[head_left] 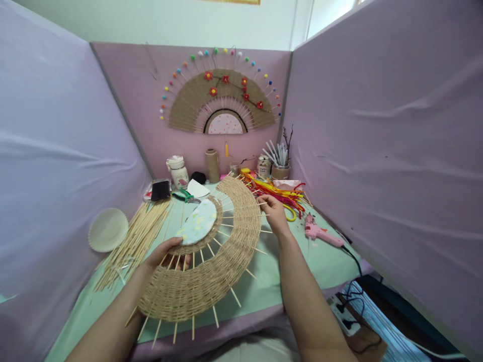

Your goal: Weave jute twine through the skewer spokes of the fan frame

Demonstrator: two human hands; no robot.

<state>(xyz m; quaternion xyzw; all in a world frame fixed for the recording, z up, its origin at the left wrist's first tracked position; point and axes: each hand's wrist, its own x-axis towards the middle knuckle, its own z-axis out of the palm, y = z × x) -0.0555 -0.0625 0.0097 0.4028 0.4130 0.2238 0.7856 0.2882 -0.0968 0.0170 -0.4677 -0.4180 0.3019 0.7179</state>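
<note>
A woven fan (211, 276) of tan twine is held tilted above the table, its wide curved band threaded over thin sticks. The sticks poke out past the outer edge. At its centre sits a half-round piece of light blue patterned cloth (199, 222) with a twine border. My left hand (163, 254) is closed on the fan's inner part, the thumb on the cloth's lower corner and the fingers partly hidden behind the sticks. My right hand (276, 215) pinches a stick end at the fan's right outer edge.
Loose bamboo sticks (138, 241) and a white dish (108, 230) lie left. Green-handled pliers (184, 197), a twine spool (212, 166) and yellow-red pipe cleaners (277, 191) are behind. A pink glue gun (323, 234) rests right, its cord trailing. A finished fan (188, 103) hangs on the back panel.
</note>
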